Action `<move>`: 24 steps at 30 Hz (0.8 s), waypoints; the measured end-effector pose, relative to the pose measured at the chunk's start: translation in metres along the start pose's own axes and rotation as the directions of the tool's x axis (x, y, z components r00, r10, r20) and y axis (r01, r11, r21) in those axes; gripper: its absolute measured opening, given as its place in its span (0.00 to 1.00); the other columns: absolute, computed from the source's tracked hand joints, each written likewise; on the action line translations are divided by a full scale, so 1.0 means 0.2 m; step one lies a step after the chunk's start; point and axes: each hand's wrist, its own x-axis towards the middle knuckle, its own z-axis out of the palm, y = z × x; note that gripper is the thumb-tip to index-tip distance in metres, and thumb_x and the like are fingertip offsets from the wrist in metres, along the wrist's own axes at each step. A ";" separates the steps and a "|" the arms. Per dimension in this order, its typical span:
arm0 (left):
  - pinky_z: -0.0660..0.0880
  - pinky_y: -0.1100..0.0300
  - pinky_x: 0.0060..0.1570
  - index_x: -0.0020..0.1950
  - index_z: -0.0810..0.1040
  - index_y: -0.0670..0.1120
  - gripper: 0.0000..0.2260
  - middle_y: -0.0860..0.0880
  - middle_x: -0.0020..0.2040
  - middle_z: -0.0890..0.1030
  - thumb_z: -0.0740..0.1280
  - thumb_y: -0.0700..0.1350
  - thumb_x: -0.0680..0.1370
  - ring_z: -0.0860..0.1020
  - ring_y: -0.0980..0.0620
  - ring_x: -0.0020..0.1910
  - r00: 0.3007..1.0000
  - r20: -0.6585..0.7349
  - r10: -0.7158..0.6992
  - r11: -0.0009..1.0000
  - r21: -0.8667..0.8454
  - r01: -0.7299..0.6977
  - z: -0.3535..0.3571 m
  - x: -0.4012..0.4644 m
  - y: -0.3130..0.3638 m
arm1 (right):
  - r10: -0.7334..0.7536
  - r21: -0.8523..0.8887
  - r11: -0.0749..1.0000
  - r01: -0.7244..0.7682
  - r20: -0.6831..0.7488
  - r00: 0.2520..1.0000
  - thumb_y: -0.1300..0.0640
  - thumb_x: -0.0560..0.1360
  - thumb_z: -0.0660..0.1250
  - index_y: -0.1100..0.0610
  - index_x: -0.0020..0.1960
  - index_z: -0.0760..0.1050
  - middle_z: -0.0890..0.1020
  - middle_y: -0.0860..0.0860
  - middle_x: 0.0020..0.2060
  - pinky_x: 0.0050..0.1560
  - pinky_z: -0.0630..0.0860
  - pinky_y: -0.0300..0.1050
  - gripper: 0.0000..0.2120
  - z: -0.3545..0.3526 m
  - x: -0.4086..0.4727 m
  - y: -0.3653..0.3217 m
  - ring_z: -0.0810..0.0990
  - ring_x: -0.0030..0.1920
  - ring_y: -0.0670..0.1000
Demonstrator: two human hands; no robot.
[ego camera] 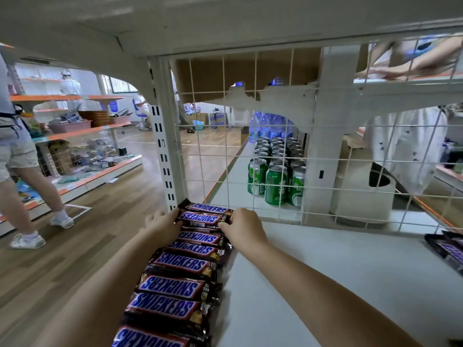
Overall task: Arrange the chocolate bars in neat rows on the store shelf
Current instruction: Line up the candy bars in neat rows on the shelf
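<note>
The dark brown chocolate bars (180,265) wear glossy, crinkled plastic-film wrappers. They lie on a smooth, matt white metal shelf (338,276). Behind the bars stands a white coated-wire mesh panel (275,156); beyond it, shiny green metal cans (275,184). Left of the shelf, wood-look flooring (100,234) shines softly.

Snickers bars (184,265) (brown wrappers) rowed on shelf (325,271).

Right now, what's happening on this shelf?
A person is lining up Snickers bars in a row along the left edge of a white shelf. Left hand and right hand pinch the ends of the far bar near the wire grid. More bars wait at right.
</note>
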 end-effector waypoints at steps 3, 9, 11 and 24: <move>0.59 0.44 0.68 0.75 0.53 0.49 0.24 0.43 0.74 0.59 0.54 0.52 0.82 0.54 0.42 0.73 0.999 -0.047 -0.013 1.000 -0.006 0.013 0.01 -0.05 0.03 | -0.010 -0.051 0.999 0.009 -0.012 1.000 0.46 0.76 0.64 0.54 0.35 0.63 0.71 0.49 0.35 0.30 0.62 0.43 0.17 -0.02 -0.02 0.00 0.71 0.41 0.53; 0.69 0.52 0.60 0.67 0.67 0.43 0.17 0.43 0.67 0.68 0.56 0.49 0.81 0.68 0.44 0.64 0.948 -0.267 0.171 0.984 0.006 -0.176 -0.03 -0.17 0.15 | -0.123 -0.207 0.972 0.108 -0.059 0.991 0.51 0.79 0.56 0.60 0.58 0.71 0.76 0.55 0.54 0.45 0.70 0.46 0.14 -0.14 -0.10 0.03 0.75 0.54 0.56; 0.70 0.54 0.58 0.65 0.69 0.42 0.16 0.44 0.65 0.70 0.56 0.49 0.81 0.70 0.46 0.61 0.938 -0.275 0.213 0.972 -0.034 -0.231 -0.02 -0.23 0.20 | -0.174 -0.256 0.954 0.159 -0.035 0.984 0.55 0.79 0.55 0.61 0.58 0.71 0.76 0.56 0.55 0.46 0.68 0.46 0.13 -0.20 -0.15 0.04 0.75 0.55 0.57; 0.70 0.54 0.60 0.64 0.71 0.42 0.17 0.45 0.65 0.72 0.57 0.50 0.80 0.71 0.46 0.64 0.869 -0.229 0.439 0.898 0.072 -0.435 0.13 -0.69 0.63 | -0.183 -0.369 0.913 0.176 0.016 0.983 0.56 0.79 0.57 0.61 0.65 0.67 0.72 0.56 0.63 0.61 0.68 0.48 0.17 -0.56 -0.59 0.30 0.71 0.63 0.57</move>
